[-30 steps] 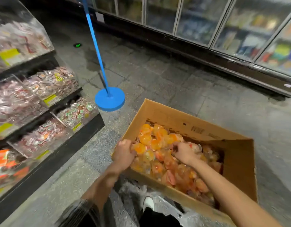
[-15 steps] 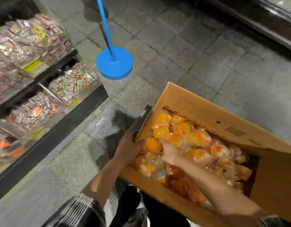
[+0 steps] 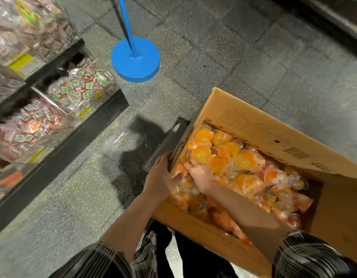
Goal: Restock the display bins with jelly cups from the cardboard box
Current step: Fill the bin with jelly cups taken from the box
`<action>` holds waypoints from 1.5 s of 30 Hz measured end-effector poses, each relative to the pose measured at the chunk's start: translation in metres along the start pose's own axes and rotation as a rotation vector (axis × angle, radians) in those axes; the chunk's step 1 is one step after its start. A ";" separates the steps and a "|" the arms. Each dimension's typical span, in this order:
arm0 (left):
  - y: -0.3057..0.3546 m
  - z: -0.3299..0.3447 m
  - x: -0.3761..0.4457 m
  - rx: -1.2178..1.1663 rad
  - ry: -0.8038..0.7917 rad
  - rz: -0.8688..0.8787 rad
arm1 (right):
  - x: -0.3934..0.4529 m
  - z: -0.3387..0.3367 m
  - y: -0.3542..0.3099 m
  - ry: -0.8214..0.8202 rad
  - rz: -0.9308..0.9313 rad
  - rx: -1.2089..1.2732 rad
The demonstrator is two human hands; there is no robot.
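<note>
Cardboard box [image 3: 253,125] sits on the floor, long axis running away from the display bins [image 3: 77,91], open top up. Left hand [image 3: 159,179] grips the box's near-left corner, fingers curled over the rim, likely steadying it. Right hand [image 3: 199,173] is buried in the jelly cups [image 3: 243,161] at that corner; whether its fingers are closed on any, can't tell. Cups lie jumbled, pointing every way.

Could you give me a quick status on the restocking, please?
Left hand grips the box corner. Right hand digs among jelly cups; grasp unclear. Bins to the left, nothing in the way.
</note>
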State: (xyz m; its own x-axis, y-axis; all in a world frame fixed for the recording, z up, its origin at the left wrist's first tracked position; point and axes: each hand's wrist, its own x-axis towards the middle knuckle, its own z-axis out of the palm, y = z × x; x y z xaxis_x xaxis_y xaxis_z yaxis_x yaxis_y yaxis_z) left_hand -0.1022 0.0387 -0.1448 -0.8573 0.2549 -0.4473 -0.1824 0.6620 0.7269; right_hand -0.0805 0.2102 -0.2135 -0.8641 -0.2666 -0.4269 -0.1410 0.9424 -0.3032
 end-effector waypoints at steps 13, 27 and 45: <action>0.011 -0.003 -0.018 0.243 0.046 0.679 | -0.082 -0.065 -0.041 0.168 0.666 1.864; -0.010 0.007 -0.001 0.467 0.118 0.802 | 0.007 -0.042 0.023 0.028 0.242 0.366; -0.006 0.004 -0.005 0.442 0.038 0.744 | -0.028 -0.013 0.030 0.077 0.257 0.328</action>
State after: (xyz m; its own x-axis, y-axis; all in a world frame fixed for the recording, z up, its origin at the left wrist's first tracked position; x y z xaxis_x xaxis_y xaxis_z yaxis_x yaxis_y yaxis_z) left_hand -0.0946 0.0366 -0.1488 -0.6963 0.7124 0.0875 0.6297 0.5479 0.5507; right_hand -0.0672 0.2481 -0.1997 -0.8863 -0.0037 -0.4630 0.2344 0.8588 -0.4556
